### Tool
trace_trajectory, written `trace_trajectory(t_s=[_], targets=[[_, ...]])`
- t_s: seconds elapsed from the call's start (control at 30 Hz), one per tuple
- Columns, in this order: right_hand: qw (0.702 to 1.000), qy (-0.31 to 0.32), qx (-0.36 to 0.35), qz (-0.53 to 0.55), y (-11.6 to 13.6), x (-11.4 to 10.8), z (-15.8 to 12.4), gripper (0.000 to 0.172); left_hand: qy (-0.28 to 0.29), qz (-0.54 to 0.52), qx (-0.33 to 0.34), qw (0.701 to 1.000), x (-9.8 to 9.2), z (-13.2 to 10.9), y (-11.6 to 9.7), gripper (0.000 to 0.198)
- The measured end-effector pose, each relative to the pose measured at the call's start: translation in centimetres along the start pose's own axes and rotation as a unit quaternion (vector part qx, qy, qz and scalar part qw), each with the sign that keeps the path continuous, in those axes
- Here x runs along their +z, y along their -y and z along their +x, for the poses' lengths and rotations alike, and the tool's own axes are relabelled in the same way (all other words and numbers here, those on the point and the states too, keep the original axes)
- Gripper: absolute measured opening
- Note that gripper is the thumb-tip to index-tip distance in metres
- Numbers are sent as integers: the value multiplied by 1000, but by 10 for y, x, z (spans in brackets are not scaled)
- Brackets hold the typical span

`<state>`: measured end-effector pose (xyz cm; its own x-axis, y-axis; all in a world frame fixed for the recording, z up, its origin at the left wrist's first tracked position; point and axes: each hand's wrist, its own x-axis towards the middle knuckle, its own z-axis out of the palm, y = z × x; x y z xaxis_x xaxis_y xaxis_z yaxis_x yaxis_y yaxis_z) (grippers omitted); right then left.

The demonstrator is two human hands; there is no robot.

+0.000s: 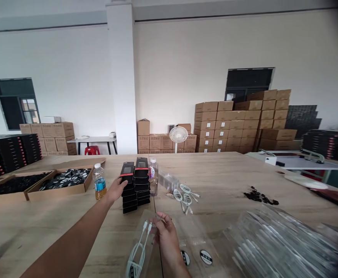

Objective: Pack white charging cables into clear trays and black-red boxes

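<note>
My left hand [118,188] reaches forward to the left one of two stacks of black boxes, its fingers closed on the top black box [127,170]. The second stack [142,181] stands just to the right. Near the table's front, my right hand [166,231] pinches the upper edge of a clear plastic pouch [138,247] with a coiled white cable inside. Under and beside my right wrist lie more clear pouches with round black-and-white labels [206,256]. Several loose white cables [186,199] lie beyond my right hand.
Two bottles stand near the stacks, one with amber liquid [100,183]. Open cartons [61,185] of small black items are at left. A pile of clear pouches [284,243] covers the right front, with small black pieces [260,195] behind it. A clear container [169,180] lies mid-table.
</note>
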<state>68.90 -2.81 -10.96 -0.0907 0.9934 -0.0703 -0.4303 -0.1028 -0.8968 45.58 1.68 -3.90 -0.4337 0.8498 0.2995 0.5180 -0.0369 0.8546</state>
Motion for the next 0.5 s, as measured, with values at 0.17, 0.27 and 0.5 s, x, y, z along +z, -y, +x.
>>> trace_trajectory(t_s=[0.17,0.27,0.5], targets=[[1000,-10,9,11,3,-4,1,36,-125,12,35,991,-42,-33,-6,49],[1000,-20,8,22,5,-6,2,36,-205,-27,8,978,-92,-66,8,50],[999,-26,7,28,7,-5,4,35,161,-164,-172,958,-144,-123,58,25]])
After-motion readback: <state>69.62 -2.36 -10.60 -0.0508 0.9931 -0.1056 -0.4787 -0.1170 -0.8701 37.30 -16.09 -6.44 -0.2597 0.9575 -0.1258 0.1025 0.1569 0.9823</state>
